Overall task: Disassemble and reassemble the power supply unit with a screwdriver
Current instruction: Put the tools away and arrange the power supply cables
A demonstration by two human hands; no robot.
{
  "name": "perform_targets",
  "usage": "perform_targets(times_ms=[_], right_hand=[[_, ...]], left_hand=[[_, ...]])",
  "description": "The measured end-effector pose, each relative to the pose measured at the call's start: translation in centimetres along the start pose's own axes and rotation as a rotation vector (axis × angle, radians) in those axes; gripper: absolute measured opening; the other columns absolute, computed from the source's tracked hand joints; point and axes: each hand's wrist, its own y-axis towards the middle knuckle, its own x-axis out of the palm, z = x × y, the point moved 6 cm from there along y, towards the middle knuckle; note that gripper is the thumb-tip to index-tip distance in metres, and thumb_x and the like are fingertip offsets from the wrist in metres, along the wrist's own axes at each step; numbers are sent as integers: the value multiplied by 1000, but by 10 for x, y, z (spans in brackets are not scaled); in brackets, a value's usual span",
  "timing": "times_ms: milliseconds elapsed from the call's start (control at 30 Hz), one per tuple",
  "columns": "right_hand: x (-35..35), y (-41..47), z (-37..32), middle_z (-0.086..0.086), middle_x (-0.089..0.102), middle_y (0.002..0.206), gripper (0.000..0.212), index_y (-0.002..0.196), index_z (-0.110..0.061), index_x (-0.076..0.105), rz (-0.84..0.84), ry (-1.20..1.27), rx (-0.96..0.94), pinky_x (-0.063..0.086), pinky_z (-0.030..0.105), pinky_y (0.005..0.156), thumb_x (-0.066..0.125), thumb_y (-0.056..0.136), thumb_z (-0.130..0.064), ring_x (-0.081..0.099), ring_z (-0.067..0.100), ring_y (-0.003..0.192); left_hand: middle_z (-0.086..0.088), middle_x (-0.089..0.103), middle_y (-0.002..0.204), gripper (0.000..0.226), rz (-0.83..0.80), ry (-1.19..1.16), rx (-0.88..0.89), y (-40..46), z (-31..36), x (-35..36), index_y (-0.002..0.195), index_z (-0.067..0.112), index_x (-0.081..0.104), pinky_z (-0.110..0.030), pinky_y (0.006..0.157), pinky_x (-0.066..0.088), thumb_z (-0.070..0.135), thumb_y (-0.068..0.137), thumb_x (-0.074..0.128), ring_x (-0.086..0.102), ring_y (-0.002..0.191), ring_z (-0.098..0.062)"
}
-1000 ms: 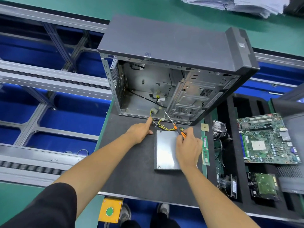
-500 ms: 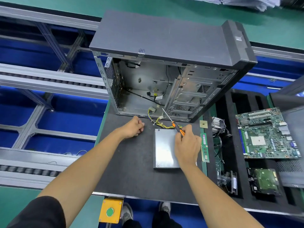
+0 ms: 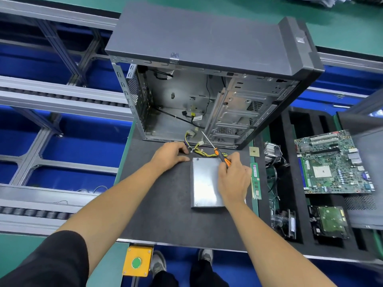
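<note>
Right hand [image 3: 233, 179] grips an orange-handled screwdriver [image 3: 221, 155], shaft angled up-left toward the open computer case [image 3: 207, 79] on the dark surface [image 3: 161, 214]. Hand rests on the right side of the power supply unit [image 3: 204, 183], which lies flat. Left hand [image 3: 171, 155], fingers curled, sits at its yellow cables [image 3: 204, 151]; whether it holds them cannot be told.

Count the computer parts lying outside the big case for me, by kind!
Power supply unit: 1
Motherboard: 1
RAM stick: 1
Processor chip: 1
Heatsink: 1
Hard drive: 1
Total: 6
</note>
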Motion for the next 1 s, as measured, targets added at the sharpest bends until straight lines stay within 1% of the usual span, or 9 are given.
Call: perform_targets(times_ms=[67, 167, 333, 467, 600, 700, 767, 867, 1000], right_hand=[[0, 0, 1, -7, 51, 60, 19, 85, -27, 38, 9, 5, -1, 34, 39, 68, 51, 93, -16, 34, 18, 65], [0, 0, 2, -8, 52, 60, 19, 85, -27, 38, 22, 13, -4, 35, 38, 69, 51, 93, -15, 25, 12, 61], [-2, 1, 1, -6, 53, 59, 19, 85, -25, 39, 37, 27, -18, 37, 40, 72, 51, 91, -12, 26, 13, 59], [-3, 1, 1, -4, 54, 60, 19, 84, -24, 39, 51, 20, -30, 37, 41, 72, 52, 92, -13, 27, 15, 59], [-3, 1, 2, -6, 53, 60, 18, 85, -24, 40, 57, 24, -40, 35, 40, 72, 51, 93, -13, 25, 6, 59], [-3, 0, 1, -9, 47, 58, 14, 85, -24, 39, 40, 52, -56, 32, 39, 70, 48, 93, -16, 36, 21, 62], [-5, -2, 1, -12, 40, 54, 6, 83, -24, 41, 47, 104, -63, 28, 36, 65, 40, 89, -23, 40, 29, 65], [-9, -4, 1, -10, 35, 52, 15, 78, -23, 40, 42, 202, -68, 22, 35, 59, 29, 84, -32, 44, 30, 64], [-19, -6, 13, 0, 42, 55, 14, 71, -31, 32, 9, 306, 8, 27, 40, 50, 34, 84, -33, 40, 27, 57]], left_hand=[[19, 70, 96, 12, 44, 103, 35, -3, 4, 1, 93, 34, 70, -29, 74, 45, 45, 89, 74, 64, 96, -10], [16, 72, 111, 16, 94, 240, 131, -15, 5, 5, 101, 34, 67, -32, 80, 49, 48, 98, 59, 66, 104, -14], [-1, 70, 97, 22, 137, 220, 31, -29, -3, 16, 95, 27, 42, -37, 71, 42, 46, 105, 45, 65, 90, -30], [1, 61, 85, 24, 208, -76, -83, -37, -4, 10, 100, 19, 41, -42, 73, 46, 41, 106, 47, 59, 81, -29], [4, 56, 78, 27, 123, -310, -141, -56, -5, 13, 93, 20, 46, -30, 64, 39, 44, 105, 48, 53, 71, -12], [6, 46, 67, 29, 5, -584, -187, -82, 1, 21, 87, 20, 42, -24, 53, 37, 40, 107, 45, 40, 53, -8], [5, 38, 62, 32, -67, -796, -178, -98, 15, 24, 82, 17, 37, -21, 46, 29, 30, 110, 40, 28, 47, -8], [-1, 45, 60, 25, -46, -1025, -234, -119, 34, 21, 84, 14, 41, -22, 44, 22, 14, 109, 37, 25, 46, -10], [-4, 55, 65, 17, -63, -1140, -326, -136, 58, 15, 89, 12, 48, -22, 45, 24, 6, 103, 39, 33, 49, -11]])
